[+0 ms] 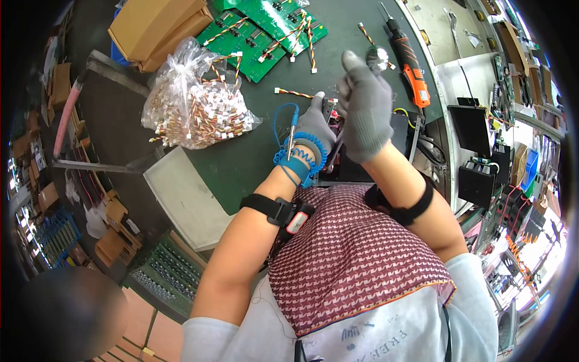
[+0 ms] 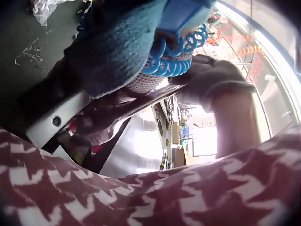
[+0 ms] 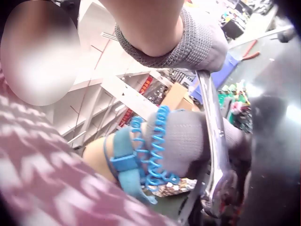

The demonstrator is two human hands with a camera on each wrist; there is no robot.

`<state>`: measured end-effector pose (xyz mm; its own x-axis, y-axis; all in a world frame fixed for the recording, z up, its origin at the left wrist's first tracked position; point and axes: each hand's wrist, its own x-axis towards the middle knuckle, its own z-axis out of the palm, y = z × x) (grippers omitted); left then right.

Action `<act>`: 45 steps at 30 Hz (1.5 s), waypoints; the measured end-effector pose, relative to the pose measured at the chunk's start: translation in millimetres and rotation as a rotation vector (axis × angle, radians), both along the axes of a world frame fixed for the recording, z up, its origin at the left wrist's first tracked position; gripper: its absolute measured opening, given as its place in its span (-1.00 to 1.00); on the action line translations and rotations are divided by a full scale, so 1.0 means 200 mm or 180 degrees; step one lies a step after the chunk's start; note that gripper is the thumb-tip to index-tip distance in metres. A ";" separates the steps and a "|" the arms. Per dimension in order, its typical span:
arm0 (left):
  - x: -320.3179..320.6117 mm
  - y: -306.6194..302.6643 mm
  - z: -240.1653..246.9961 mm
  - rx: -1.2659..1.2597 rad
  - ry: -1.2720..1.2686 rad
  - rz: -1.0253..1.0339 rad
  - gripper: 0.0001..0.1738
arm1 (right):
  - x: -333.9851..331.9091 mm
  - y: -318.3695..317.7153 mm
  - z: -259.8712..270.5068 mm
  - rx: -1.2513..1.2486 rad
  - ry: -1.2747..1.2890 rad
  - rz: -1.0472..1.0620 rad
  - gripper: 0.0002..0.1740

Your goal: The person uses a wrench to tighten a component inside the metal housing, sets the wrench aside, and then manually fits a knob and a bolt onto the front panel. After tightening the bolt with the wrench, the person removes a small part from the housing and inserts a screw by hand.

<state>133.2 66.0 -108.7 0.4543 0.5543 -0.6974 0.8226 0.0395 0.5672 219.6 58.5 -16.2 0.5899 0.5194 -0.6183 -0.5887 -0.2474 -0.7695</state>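
My right hand [image 1: 368, 111], in a grey glove, is raised over the right side of a dark metal unit [image 1: 353, 166]. It grips one end of a chrome wrench [image 3: 216, 127], whose ring end points down at the unit in the right wrist view. My left hand [image 1: 315, 128], also gloved, lies at the unit's left side with one finger stretched forward; its other fingertips are hidden. Round the left wrist are a blue strap [image 3: 124, 162] and a coiled blue cord [image 3: 157, 141]. A metal bracket [image 2: 56, 120] with a screw hole sits beneath the left hand.
A clear bag [image 1: 196, 108] of wired connectors lies at left. Green circuit boards [image 1: 259, 48] with loose cables are at the back, beside a cardboard box [image 1: 160, 30]. An orange-black electric screwdriver [image 1: 410, 66] lies at right. One loose cable [image 1: 292, 92] is just ahead of the left hand.
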 end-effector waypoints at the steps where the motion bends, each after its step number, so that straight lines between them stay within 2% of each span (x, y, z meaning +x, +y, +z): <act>1: 0.00 0.02 0.01 -0.0129 -0.0029 -0.0011 -0.06 | -0.02 -0.03 0.05 0.0204 0.0094 0.0100 -0.63; 3: 0.01 0.03 0.02 -0.0339 0.0004 0.0027 -0.07 | -0.06 -0.06 0.06 0.0190 -0.0056 0.0075 -0.63; 7: 0.02 0.04 0.09 -0.0308 0.0263 -0.0076 -0.09 | -0.06 -0.17 0.11 0.0456 -0.0290 0.0082 -0.60; 10: 0.02 0.01 0.07 -0.0162 0.0134 -0.0002 -0.10 | -0.04 -0.26 0.11 0.0697 -0.0469 -0.0015 -0.55; 11: 0.02 0.02 0.08 -0.0162 0.0127 0.0001 -0.11 | -0.08 -0.29 0.09 0.0630 -0.1581 0.0343 -0.52; 14: 0.01 -0.01 0.03 0.0174 0.0165 -0.0088 -0.10 | -0.10 -0.39 0.04 0.0564 -0.1927 0.0420 -0.51; 15: 0.01 -0.01 0.02 0.0139 0.0173 -0.0095 -0.11 | -0.14 -0.39 0.06 0.0809 -0.1716 0.0313 -0.50; 16: 0.01 -0.01 0.01 0.0141 0.0178 -0.0099 -0.11 | -0.13 -0.41 0.07 0.1103 -0.0873 0.0277 -0.50; 18: 0.01 -0.01 0.02 0.0147 0.0197 -0.0073 -0.11 | -0.14 -0.44 0.00 0.0703 -0.2397 0.0653 -0.51; 19: 0.00 -0.01 0.02 0.0193 0.0121 -0.0098 -0.11 | -0.16 -0.46 0.01 0.0686 -0.2377 0.0647 -0.51; 21: 0.01 -0.01 0.01 0.0217 0.0139 -0.0120 -0.11 | -0.20 -0.46 0.07 0.1289 -0.0927 0.0325 -0.50; 24: 0.00 -0.02 0.00 0.0231 0.0165 -0.0137 -0.12 | -0.21 -0.53 0.02 0.1988 -0.1032 0.0434 -0.49; 30: 0.00 -0.02 0.01 0.0221 0.0143 -0.0075 -0.14 | -0.24 -0.52 0.00 0.1919 -0.1303 0.0289 -0.47; 31: 0.00 -0.02 0.01 0.0174 0.0137 -0.0056 -0.15 | -0.26 -0.53 0.00 0.2262 -0.1112 0.0117 -0.47; 34: 0.00 -0.02 0.00 0.0115 0.0107 -0.0013 -0.15 | -0.28 -0.54 0.03 0.2271 -0.1399 0.0197 -0.48; 37: 0.01 0.00 0.03 0.0016 0.0219 -0.0080 -0.16 | -0.26 -0.59 0.05 0.1960 -0.1121 0.0222 -0.49; 40: 0.00 -0.01 0.02 0.0049 0.0150 -0.0023 -0.17 | -0.26 -0.58 0.03 0.1979 -0.1082 0.0342 -0.50; 41: 0.00 -0.01 0.02 0.0030 0.0153 -0.0005 -0.17 | -0.28 -0.57 0.02 0.1922 -0.1056 0.0156 -0.51; 45: 0.00 -0.01 0.02 -0.0020 0.0120 0.0033 -0.18 | -0.28 -0.58 0.04 0.1994 -0.1058 0.0162 -0.51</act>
<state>133.0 63.4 -104.7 0.4219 0.5544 -0.7174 0.8429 0.0516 0.5356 163.7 -57.1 -7.9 0.6610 0.7503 0.0140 -0.2977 0.2793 -0.9129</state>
